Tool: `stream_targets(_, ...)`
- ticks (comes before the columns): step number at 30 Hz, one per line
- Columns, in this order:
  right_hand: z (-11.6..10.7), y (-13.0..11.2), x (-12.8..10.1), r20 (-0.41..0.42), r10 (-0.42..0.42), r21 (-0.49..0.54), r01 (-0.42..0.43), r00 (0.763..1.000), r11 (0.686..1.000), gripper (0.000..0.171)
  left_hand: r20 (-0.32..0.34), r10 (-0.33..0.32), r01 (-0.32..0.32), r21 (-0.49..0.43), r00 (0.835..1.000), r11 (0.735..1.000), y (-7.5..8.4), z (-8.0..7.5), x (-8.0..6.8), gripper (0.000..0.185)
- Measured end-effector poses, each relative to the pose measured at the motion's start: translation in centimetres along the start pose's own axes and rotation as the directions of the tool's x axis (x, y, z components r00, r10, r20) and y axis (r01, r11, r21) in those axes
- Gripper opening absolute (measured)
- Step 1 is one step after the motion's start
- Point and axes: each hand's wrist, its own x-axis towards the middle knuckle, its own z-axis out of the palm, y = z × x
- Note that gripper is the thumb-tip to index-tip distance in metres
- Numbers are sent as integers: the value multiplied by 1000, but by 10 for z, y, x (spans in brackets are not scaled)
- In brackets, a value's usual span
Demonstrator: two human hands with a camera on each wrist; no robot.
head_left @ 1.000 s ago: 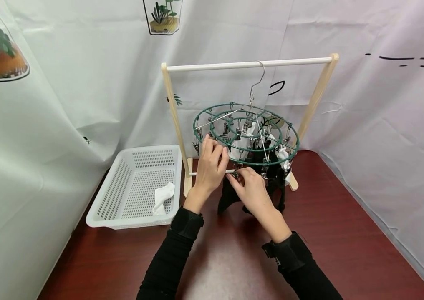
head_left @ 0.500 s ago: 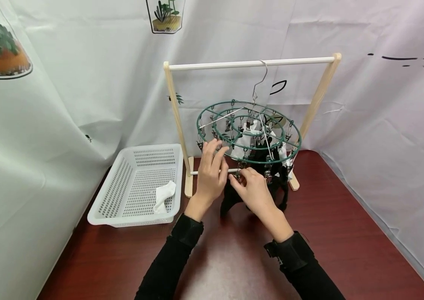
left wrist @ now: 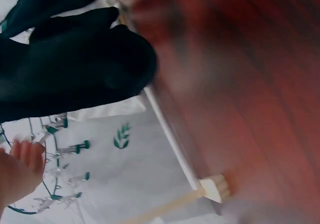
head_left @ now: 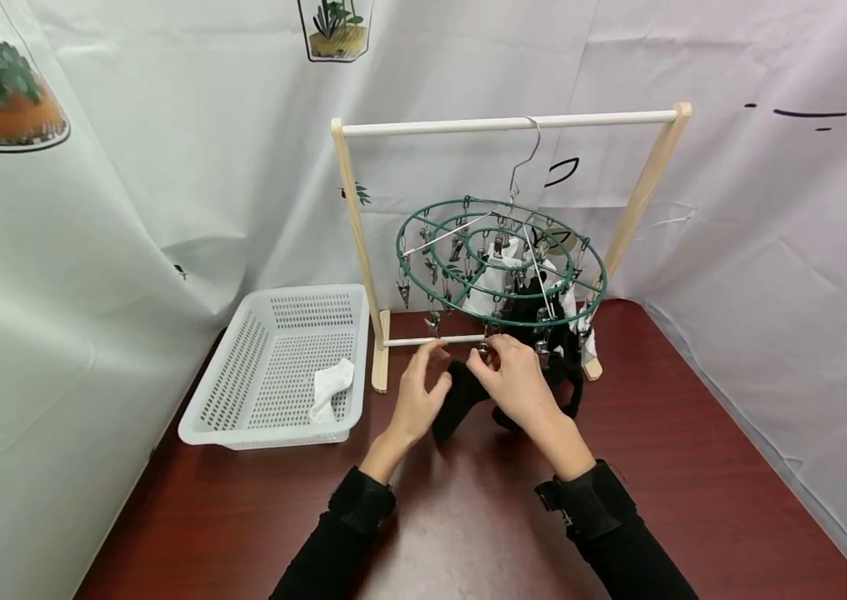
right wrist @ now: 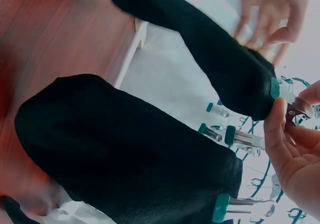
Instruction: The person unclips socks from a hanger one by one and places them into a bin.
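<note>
A green round clip hanger (head_left: 502, 262) hangs by its hook from a wooden rack (head_left: 506, 125), with black and white socks clipped under it. My right hand (head_left: 502, 362) pinches a metal clip (right wrist: 292, 106) on the ring's near edge; that clip holds the top of a black sock (right wrist: 225, 58) which hangs down to the table (head_left: 457, 404). My left hand (head_left: 431, 371) hovers just left of this sock with fingers loosely spread and nothing in them. Beside it in the right wrist view, a second black sock (right wrist: 135, 154) hangs from its own clip.
A white perforated basket (head_left: 273, 333) stands on the dark red table (head_left: 694, 467) to the left of the rack, with one white sock (head_left: 329, 387) in it. White printed sheets close in the back and both sides. The rack's foot (left wrist: 217, 189) and low crossbar run behind the socks.
My left hand has come down from the green ring to beside the black sock. My right hand has stayed on the clip.
</note>
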Motion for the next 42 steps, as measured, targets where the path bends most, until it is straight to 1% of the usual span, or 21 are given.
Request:
stream_targets(1, 0, 0, 0, 7, 6, 2, -6, 1000, 1000, 16, 65, -40, 39, 12, 997, 999, -2, -1, -3, 43)
stream_targets(3, 1, 1, -1, 21, 15, 10, -15, 1000, 1000, 17, 164, -99, 93, 45, 981, 995, -6, -2, -8, 43)
stream_targets(5, 1, 3, -1, 30, 17, 15, -17, 999, 1000, 17, 217, -147, 142, 41, 965, 989, -8, -2, -12, 41)
stream_targets(7, 1, 4, -1, 36, 13, 23, -13, 999, 1000, 19, 243, -186, 188, 16, 952, 982, -10, -1, -15, 38)
stream_targets(9, 1, 5, -1, 37, 12, 26, -13, 999, 1000, 21, 251, -223, 232, -3, 942, 973, -11, 0, -18, 34)
stream_targets(11, -1, 7, -1, 45, 18, 30, -20, 999, 999, 24, 258, -241, 258, -32, 936, 966, -12, 1, -19, 28)
stream_targets(12, -1, 7, -1, 48, 23, 30, -24, 999, 999, 25, 258, -243, 263, -42, 935, 964, -12, 1, -20, 26)
stream_targets(13, -1, 8, -2, 47, 26, 24, -27, 999, 999, 26, 254, -241, 262, -53, 937, 964, -13, 1, -20, 24)
stream_targets(14, -2, 9, -2, 48, 29, 16, -30, 998, 999, 27, 257, -237, 261, -66, 937, 963, -9, -1, -20, 21)
stream_targets(17, -3, 11, -3, 24, 21, -28, -21, 999, 999, 34, 251, -216, 243, -82, 944, 967, -11, -1, -21, 19)
stream_targets(20, -2, 14, -3, -27, -28, -59, 27, 999, 998, 40, 247, -200, 221, -63, 948, 973, -12, -1, -20, 20)
stream_targets(21, -1, 15, -3, -47, -49, -65, 46, 998, 997, 42, 247, -192, 211, -54, 950, 976, -17, 0, -21, 22)
stream_targets(23, 1, 17, -2, -77, -91, -55, 87, 993, 995, 43, 255, -178, 194, -39, 950, 980, -17, 0, -20, 21)
stream_targets(26, 4, 20, -2, -101, -132, -27, 130, 986, 991, 44, 271, -161, 176, -34, 949, 984, -16, 1, -20, 21)
stream_targets(31, 7, 23, 0, -118, -190, 27, 194, 975, 981, 45, 266, -147, 159, -26, 953, 987, -16, 0, -21, 19)
stream_targets(34, 9, 25, 1, -130, -225, 41, 232, 966, 972, 46, 262, -139, 151, -26, 955, 988, -17, -1, -21, 18)
stream_targets(37, 10, 26, 2, -143, -245, 44, 253, 959, 966, 46, 260, -129, 141, -27, 957, 990, -18, -2, -21, 17)
stream_targets(42, 11, 28, 2, -165, -256, 44, 266, 952, 963, 45, 260, -116, 124, -15, 959, 992, -20, -3, -22, 17)
